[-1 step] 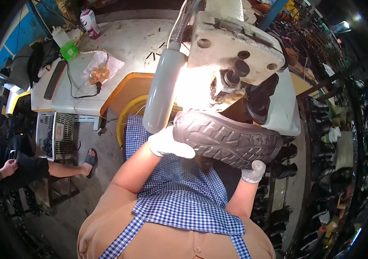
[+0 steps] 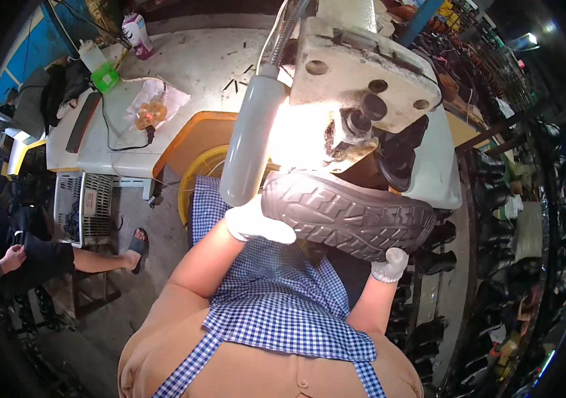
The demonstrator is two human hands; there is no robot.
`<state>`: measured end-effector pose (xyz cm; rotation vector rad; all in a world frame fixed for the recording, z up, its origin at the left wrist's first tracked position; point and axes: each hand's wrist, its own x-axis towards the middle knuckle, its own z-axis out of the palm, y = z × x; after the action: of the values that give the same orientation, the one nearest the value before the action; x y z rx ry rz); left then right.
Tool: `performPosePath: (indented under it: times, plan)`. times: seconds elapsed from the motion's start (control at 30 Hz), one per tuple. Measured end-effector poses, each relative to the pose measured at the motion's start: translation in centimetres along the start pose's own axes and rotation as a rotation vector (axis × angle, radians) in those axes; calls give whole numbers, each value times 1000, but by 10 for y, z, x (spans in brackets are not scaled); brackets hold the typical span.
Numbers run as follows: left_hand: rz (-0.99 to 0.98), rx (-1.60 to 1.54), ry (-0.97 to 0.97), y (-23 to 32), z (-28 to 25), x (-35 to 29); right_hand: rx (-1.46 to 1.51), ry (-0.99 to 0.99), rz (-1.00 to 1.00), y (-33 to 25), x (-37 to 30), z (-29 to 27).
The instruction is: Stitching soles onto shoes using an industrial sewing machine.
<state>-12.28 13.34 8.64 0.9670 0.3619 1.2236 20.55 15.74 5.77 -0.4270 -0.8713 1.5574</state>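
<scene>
Shoe, dark and with its treaded sole turned toward the wearer, sits at the near side of a white machine head, its long side running left to right and its right end tilted a little nearer. Whether the shoe touches the machine cannot be told, as its far side is hidden. The left hand, in a white glove, is partly closed around the shoe's left end, thumb stretched along the near edge, fingers mostly out of sight behind. The right hand, also gloved, holds the near edge toward the right end with its thumb against the sole; how far its fingers curl behind cannot be told. A grey cylindrical lamp hangs just left of the machine head, beside a bright glow. Far left, a white table bears a pink-and-white bottle, a green-and-white bottle and a black cord. Below the table's left part stands a grey plastic basket, and left of it sits another person in dark clothes, one hand near the lap. Dark shoes fill racks on the right
</scene>
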Motion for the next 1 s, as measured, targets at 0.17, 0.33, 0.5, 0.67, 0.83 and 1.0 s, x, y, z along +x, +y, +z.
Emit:
performPosePath:
  times: [0.17, 0.33, 0.5, 0.67, 0.83, 1.0]
  plan:
    - [-21, -69, 131, -1, -9, -23, -229, -27, 4, 1, 10, 14]
    - [137, 89, 324, 10, -18, -44, -82, -73, 196, 32, 22, 44]
    - [88, -331, 409, 33, -42, -75, -139, -306, 196, 66, 22, 96]
    - [184, -347, 409, 37, -70, -99, -451, -451, 230, 89, 36, 134]
    - [272, -434, 461, 19, -77, -137, -459, -612, 349, 101, 50, 141]
    - [338, -434, 580, -15, -66, -175, -450, -784, 501, 96, 67, 143]
